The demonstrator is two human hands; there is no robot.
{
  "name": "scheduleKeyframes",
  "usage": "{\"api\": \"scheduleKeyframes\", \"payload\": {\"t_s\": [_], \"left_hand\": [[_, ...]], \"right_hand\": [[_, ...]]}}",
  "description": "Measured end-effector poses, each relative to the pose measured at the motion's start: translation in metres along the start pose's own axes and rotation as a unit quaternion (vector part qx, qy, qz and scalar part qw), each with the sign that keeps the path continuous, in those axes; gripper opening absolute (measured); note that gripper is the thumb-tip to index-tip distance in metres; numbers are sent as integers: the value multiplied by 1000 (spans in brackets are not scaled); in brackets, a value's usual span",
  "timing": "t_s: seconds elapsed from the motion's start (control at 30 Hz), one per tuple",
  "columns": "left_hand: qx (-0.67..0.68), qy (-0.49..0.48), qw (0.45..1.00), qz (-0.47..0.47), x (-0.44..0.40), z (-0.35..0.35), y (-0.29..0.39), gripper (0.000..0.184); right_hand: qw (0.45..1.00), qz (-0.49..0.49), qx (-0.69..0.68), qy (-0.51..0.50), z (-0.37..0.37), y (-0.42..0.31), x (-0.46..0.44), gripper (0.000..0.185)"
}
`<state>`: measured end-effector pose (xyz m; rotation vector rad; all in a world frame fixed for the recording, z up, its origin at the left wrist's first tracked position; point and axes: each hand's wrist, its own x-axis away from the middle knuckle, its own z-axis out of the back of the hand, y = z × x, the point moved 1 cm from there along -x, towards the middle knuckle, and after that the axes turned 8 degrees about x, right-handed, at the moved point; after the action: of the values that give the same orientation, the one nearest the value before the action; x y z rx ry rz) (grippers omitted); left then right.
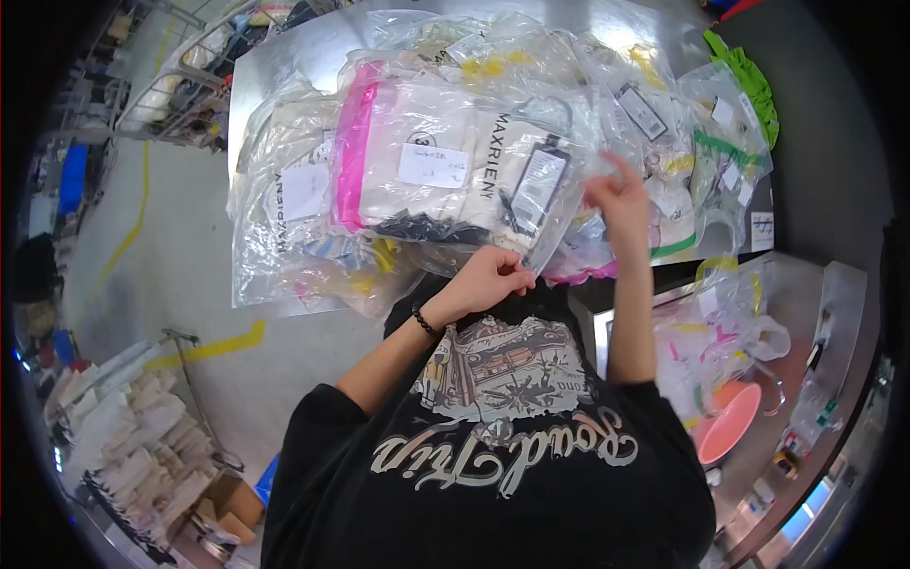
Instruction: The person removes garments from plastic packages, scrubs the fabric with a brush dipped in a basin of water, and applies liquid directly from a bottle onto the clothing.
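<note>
A clear plastic bag point(427, 123) printed MAXRIENY lies on top of a pile of similar bags. Pale folded fabric shows inside it, along with a paper label point(433, 165) and a dark-edged hang tag point(538, 187). A bright pink strip point(357, 147) runs down its left side. My left hand point(488, 281), a dark bead bracelet at the wrist, pinches the bag's lower edge near the corner. Beside the bag's right edge, my right hand point(618, 197) is raised with fingers bent and apart. Nothing shows between them.
Other bagged items point(299, 190) cover much of the metal table point(256, 81). Bright green fabric point(751, 85) lies at the far right. Below it, a metal bin point(806, 284) holds plastic scraps and a pink bowl point(728, 422). A loaded cart point(142, 436) stands at lower left.
</note>
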<state>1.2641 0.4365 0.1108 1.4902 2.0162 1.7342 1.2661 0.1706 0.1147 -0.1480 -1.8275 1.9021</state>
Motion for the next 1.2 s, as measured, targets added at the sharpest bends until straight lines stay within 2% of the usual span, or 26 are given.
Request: {"api": "scheduleKeyframes", "payload": {"t_s": [0.07,0.13,0.2,0.23,0.27,0.3,0.33,0.4,0.43,0.47,0.5,0.63,0.7,0.73,0.8,0.87,0.9,0.97,1.03,1.07,1.1,1.17,1.2], "left_hand": [[-121,-17,993,-8,14,6,9,19],[-237,-36,970,-29,22,11,26,19],[-343,5,936,-75,38,23,54,19],[-346,92,930,-76,40,31,71,18],[-369,205,891,-165,39,47,75,21],[-381,315,832,-252,36,67,75,29],[-456,391,747,-285,31,89,78,37],[-496,429,713,-249,22,125,85,43],[-515,447,695,-229,18,140,92,46],[-493,419,745,-164,16,149,94,41],[-496,413,745,-167,17,151,101,41],[-459,302,809,-207,23,139,149,23],[-337,275,846,-308,44,99,192,7],[-247,254,869,-344,60,67,216,8],[-244,271,805,-468,84,35,251,9],[-208,276,819,-457,89,25,273,10],[-209,274,819,-459,87,20,282,10],[-276,333,752,-498,82,12,299,10],[-232,323,637,-660,101,-15,313,10],[-231,321,640,-659,97,-24,306,10],[-283,237,672,-642,88,-38,295,16],[-376,59,713,-590,62,-70,262,32],[-417,-33,721,-553,50,-88,242,40]], "right_hand": [[997,10,26,69,10,-16,-37,47],[992,27,-13,124,9,-16,-69,42],[981,14,-20,192,1,-9,-78,36],[980,15,-24,198,3,1,-75,36],[977,42,26,209,4,14,-67,32],[970,71,77,219,5,27,-59,29],[967,79,118,213,4,39,-46,27],[951,90,230,185,-2,53,-11,27],[961,62,221,156,-7,57,2,31],[968,33,211,129,-10,61,11,36],[968,30,208,136,-9,61,16,36],[990,-6,82,117,-5,64,30,39],[995,-36,24,88,-8,61,32,44],[995,-36,20,96,-14,58,33,44],[999,0,-1,35,-32,47,32,49],[999,17,6,-30,-46,31,33,52],[999,19,6,-28,-51,20,35,52],[988,42,147,7,-62,4,40,62],[942,190,253,114,-75,-7,49,76],[942,187,255,115,-80,-14,58,76],[955,215,197,51,-81,-41,66,85],[960,241,143,-9,-75,-72,74,95],[964,253,76,-7,-70,-82,78,89]]}}
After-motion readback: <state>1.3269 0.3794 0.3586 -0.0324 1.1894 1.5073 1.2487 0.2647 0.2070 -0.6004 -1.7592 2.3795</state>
